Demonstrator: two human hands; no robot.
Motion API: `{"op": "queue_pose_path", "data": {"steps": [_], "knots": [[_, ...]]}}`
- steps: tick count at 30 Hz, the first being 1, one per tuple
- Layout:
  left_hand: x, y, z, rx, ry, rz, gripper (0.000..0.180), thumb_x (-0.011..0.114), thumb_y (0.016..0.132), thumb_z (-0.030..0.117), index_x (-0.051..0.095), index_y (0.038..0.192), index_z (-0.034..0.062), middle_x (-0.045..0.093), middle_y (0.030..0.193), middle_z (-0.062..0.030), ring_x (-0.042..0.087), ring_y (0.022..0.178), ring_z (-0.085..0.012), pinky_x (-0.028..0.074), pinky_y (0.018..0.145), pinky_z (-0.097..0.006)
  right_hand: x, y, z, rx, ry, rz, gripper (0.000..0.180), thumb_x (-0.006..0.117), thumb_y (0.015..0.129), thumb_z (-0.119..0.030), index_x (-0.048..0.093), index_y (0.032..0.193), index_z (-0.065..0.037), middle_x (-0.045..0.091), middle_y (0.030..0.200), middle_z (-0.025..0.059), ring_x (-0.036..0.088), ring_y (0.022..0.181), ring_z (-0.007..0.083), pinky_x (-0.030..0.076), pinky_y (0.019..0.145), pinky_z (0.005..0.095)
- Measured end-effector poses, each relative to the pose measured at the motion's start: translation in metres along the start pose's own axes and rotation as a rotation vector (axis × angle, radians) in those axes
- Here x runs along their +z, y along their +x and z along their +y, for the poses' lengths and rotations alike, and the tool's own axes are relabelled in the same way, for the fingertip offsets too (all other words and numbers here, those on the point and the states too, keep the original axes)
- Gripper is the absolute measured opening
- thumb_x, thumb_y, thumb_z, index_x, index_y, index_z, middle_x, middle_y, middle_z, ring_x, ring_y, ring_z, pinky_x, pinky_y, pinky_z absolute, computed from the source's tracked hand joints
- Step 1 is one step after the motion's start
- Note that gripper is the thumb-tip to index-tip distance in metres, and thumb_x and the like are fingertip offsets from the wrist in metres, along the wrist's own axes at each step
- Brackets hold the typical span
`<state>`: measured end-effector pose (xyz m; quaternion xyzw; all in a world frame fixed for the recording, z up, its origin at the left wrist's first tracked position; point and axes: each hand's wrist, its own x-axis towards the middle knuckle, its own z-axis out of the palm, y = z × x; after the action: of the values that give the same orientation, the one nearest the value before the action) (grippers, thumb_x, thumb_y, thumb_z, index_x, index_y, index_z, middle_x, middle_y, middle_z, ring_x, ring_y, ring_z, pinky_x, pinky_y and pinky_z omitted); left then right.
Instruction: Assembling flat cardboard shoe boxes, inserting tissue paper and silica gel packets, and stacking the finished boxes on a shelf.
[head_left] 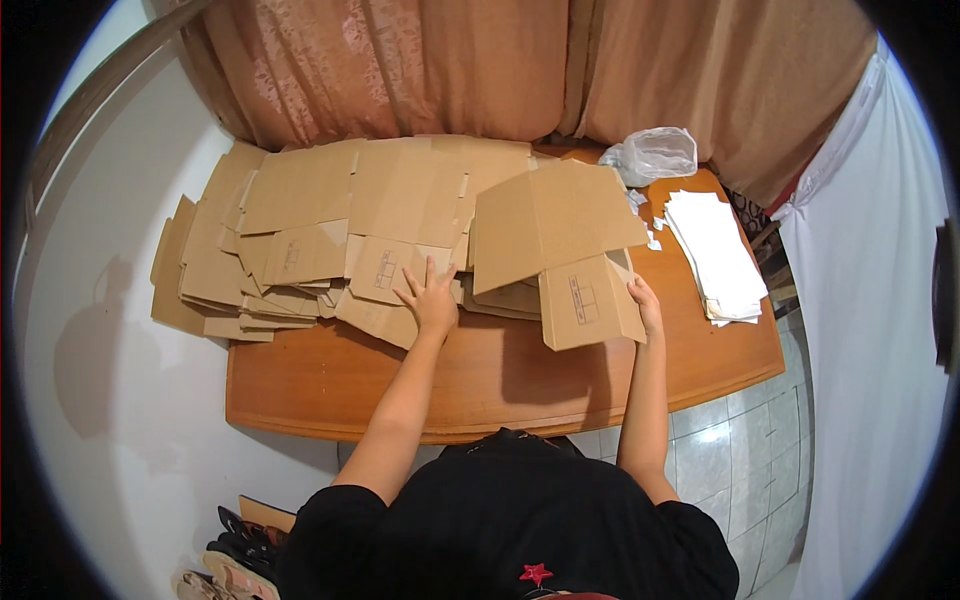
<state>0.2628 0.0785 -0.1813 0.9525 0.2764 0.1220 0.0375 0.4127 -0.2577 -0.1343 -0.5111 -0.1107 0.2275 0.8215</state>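
Observation:
My right hand (645,302) grips the right edge of a flattened cardboard box (560,225), which is lifted and tilted over the table, its printed lower flap hanging toward me. With fingers spread, my left hand (430,302) rests on the front flap of another flattened box (385,275) in the wide pile. That pile of flattened cardboard boxes (300,190) covers the back and left of the table, with flaps overlapping unevenly. Part of the pile is hidden behind the lifted box.
The wooden table (320,390) has a curved front edge. To the right lie a stack of white paper sheets (715,260), small white scraps (654,240) and a clear plastic bag (655,155). Curtains (400,70) hang behind; shoes (240,555) stand on the floor at lower left.

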Motion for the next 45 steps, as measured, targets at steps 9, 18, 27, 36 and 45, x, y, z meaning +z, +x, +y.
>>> {"op": "queue_pose_path", "data": {"steps": [9,18,27,36,45], "knots": [[0.007,-0.046,0.132,0.397,-0.077,-0.233,0.057,0.057,0.078,0.033,0.042,0.129,0.0119,0.020,0.145,-0.0102,0.011,0.136,-0.0290,0.006,0.100,-0.066,-0.032,-0.035,-0.053,-0.100,0.217,-0.053,0.035,0.043,0.090,-0.011,0.040,0.123,0.002,0.057,0.112,0.0135,0.059,0.098,0.0185,0.049,0.082,0.0288],[0.087,-0.020,0.200,0.295,0.013,0.026,0.050,0.050,0.085,0.028,0.038,0.133,0.0200,0.033,0.137,-0.0046,0.016,0.134,-0.0282,0.006,0.096,-0.071,-0.105,-0.040,-0.072,-0.032,0.292,-0.087,0.046,0.040,0.092,-0.010,0.026,0.135,0.002,0.051,0.123,0.0144,0.056,0.105,0.0193,0.048,0.085,0.0290],[0.077,-0.010,0.170,-0.082,0.071,-0.080,0.036,0.042,0.088,0.017,0.051,0.123,0.0193,0.035,0.137,0.0012,0.020,0.133,-0.0279,0.004,0.093,-0.075,-0.173,-0.049,-0.047,0.258,0.311,-0.354,0.052,0.057,0.083,-0.013,0.035,0.129,0.002,0.054,0.119,0.0144,0.057,0.104,0.0206,0.045,0.088,0.0297],[0.028,-0.006,0.188,-0.237,-0.310,0.037,0.023,0.054,0.080,0.015,0.060,0.102,0.0151,0.050,0.112,-0.0077,0.040,0.114,-0.0282,0.025,0.092,-0.056,-0.221,-0.067,-0.049,0.338,0.479,-0.417,0.055,0.059,0.082,-0.012,0.034,0.130,0.001,0.052,0.121,0.0146,0.057,0.105,0.0222,0.045,0.088,0.0297],[0.021,0.006,0.237,-0.150,-0.580,-0.074,0.036,0.053,0.084,0.030,0.052,0.117,0.0158,0.045,0.127,-0.0081,0.031,0.124,-0.0284,0.021,0.098,-0.053,-0.234,-0.079,-0.052,0.363,0.409,-0.331,0.056,0.057,0.083,-0.009,0.032,0.132,0.002,0.052,0.121,0.0151,0.056,0.106,0.0220,0.045,0.089,0.0297]]}}
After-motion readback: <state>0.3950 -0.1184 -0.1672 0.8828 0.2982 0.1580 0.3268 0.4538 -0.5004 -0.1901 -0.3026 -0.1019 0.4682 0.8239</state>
